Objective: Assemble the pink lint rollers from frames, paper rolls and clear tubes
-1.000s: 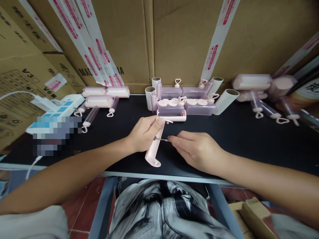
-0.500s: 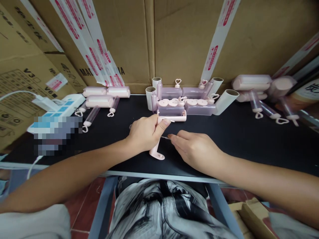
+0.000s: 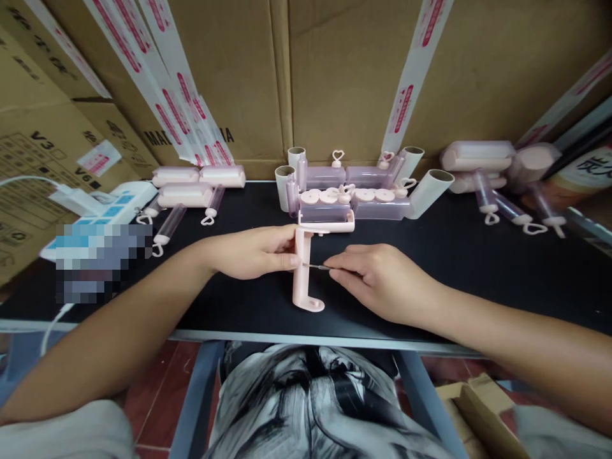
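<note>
Where the near edge of the black tabletop (image 3: 229,309) meets the person, a black-and-white patterned garment (image 3: 310,401) shows below it. Just beyond that edge, the pink bracket (image 3: 301,280) stands lengthwise between the two hands, its hooked foot toward the person. The right hand (image 3: 377,280) is closed, fingertips pinching a thin metal tool (image 3: 319,266); the tool's tip reaches the bracket's inner side, though firm contact cannot be confirmed. The left hand (image 3: 261,252) has the bracket clamped, thumb in front, fingers partly hidden behind. Beyond the bracket's upper end lies a pink tray (image 3: 329,226), touching or apart cannot be told. Behind it stand lilac translucent covers (image 3: 382,209), flanked by pale hollow tubes (image 3: 433,194). Farthest back, brown cardboard (image 3: 349,83) bears red-printed tape (image 3: 404,108)
</note>
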{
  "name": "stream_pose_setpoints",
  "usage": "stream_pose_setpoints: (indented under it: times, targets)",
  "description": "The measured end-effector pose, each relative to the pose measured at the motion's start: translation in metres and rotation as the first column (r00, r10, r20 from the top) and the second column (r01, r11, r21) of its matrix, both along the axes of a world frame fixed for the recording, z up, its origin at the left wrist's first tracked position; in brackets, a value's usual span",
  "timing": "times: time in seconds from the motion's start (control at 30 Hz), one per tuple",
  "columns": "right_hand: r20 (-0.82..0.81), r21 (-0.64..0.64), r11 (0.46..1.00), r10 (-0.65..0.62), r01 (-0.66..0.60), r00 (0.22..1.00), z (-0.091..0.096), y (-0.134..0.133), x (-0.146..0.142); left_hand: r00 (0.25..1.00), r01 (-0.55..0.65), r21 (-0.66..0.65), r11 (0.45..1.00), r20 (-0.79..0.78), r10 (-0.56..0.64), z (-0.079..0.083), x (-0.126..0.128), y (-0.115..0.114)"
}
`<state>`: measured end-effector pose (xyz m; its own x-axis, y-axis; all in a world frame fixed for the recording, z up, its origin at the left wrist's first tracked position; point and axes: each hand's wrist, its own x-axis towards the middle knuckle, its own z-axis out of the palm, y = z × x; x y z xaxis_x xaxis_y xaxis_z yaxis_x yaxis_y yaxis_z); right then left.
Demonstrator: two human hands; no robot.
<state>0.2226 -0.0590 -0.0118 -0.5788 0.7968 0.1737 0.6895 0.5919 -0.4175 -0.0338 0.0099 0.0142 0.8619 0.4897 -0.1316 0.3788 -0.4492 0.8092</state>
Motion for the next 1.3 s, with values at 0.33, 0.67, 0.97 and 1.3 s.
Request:
stream_pose_setpoints:
  times: [0.33, 0.67, 0.97, 1.3]
  targets:
    - [-0.163, -0.222, 0.975, -0.038, 0.001, 0.986, 0.002, 0.005, 0.009, 0.982, 0.034, 0.144, 0.989, -0.187, -0.007, -0.008, 0.002, 0.002]
    - [-0.073, -0.08, 0.997, 0.008, -0.014, 0.997, -0.002, 0.002, 0.009, 0.953, -0.205, 0.164, 0.965, -0.193, 0.235, -0.016, 0.016, -0.008]
    - [-0.461, -0.566, 0.809, -0.151, -0.159, 0.875, 0.007, 0.018, 0.03, 0.981, -0.193, 0.194, 0.962, 0.069, 0.183, -0.023, 0.008, -0.001]
    - [-0.808, -0.495, 0.824, -0.319, -0.277, 0.495, 0.007, 0.014, 0.029, 0.948, -0.275, 0.118, 0.954, 0.198, 0.249, -0.021, 0.006, -0.003]
